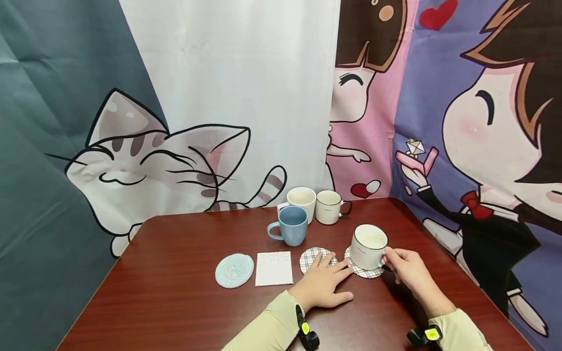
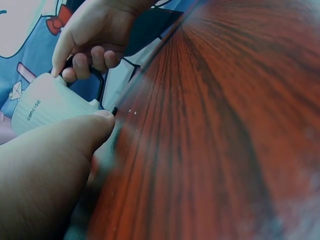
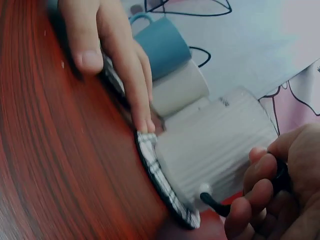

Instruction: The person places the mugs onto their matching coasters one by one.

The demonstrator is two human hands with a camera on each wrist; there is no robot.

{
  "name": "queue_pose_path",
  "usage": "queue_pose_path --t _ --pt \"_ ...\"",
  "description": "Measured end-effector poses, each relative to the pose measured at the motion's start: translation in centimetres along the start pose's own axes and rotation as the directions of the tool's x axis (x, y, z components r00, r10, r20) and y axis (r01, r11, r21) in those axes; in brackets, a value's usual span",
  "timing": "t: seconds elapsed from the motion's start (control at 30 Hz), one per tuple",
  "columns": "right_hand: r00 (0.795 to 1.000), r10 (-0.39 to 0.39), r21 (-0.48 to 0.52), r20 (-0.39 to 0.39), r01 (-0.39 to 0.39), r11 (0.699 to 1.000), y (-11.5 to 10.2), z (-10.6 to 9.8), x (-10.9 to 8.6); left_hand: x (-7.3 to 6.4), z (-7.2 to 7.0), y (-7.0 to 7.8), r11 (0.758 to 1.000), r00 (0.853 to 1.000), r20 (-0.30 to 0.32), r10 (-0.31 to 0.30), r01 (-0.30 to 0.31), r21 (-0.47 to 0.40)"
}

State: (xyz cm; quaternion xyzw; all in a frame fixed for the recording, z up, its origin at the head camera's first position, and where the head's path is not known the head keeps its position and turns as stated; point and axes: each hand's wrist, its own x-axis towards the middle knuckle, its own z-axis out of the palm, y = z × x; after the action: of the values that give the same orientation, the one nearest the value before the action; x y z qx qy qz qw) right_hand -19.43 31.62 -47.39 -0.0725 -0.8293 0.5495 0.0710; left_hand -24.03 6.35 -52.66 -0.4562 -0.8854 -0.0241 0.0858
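Note:
A white ribbed mug (image 1: 368,251) with a dark rim stands upright on a round plaid coaster (image 1: 369,274) at the right. My right hand (image 1: 410,273) grips its black handle (image 3: 215,204), fingers curled round it in the right wrist view. With fingers spread, my left hand (image 1: 324,283) lies palm down to the left of the mug. One fingertip of it is right at the edge of the mug's coaster. Its other fingers partly cover a second round plaid coaster (image 1: 309,259). The mug's side reads "concise" in the left wrist view.
Left of the plaid coasters lie a square white coaster (image 1: 274,269) and a round light-blue woven coaster (image 1: 234,270). Behind them stand a blue mug (image 1: 293,226), a plain white mug (image 1: 309,200) and another white mug with black handle (image 1: 327,208). A cartoon curtain (image 1: 246,87) hangs behind the table.

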Motion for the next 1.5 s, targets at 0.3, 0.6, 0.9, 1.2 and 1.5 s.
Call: queue_pose_path --t 0.3,0.6,0.9,1.2,1.5 --pt "0.994 0.08 0.029 -0.078 -0.078 0.997 -0.8 2.1 -1.1 -0.2 0.3 0.0 1.0 1.0 0.007 -0.006 0.006 -0.003" --pt "0.987 0.11 0.068 -0.12 -0.102 0.992 -1.5 2.8 -1.5 0.0 -0.1 0.0 1.0 1.0 -0.003 -0.005 0.005 0.008" --pt "0.985 0.103 0.044 -0.139 -0.097 0.994 -1.6 3.2 -1.6 -0.1 0.0 0.0 1.0 1.0 -0.005 0.003 -0.003 0.023" --pt "0.991 0.112 0.119 -0.079 -0.102 0.988 -0.4 2.5 -1.5 -0.3 0.2 0.0 0.999 0.999 -0.027 0.017 -0.016 0.046" --pt "0.972 0.019 0.119 -0.234 0.009 0.993 1.1 0.8 -0.8 -0.4 -0.2 -0.8 0.997 0.984 -0.161 0.075 -0.07 0.036"
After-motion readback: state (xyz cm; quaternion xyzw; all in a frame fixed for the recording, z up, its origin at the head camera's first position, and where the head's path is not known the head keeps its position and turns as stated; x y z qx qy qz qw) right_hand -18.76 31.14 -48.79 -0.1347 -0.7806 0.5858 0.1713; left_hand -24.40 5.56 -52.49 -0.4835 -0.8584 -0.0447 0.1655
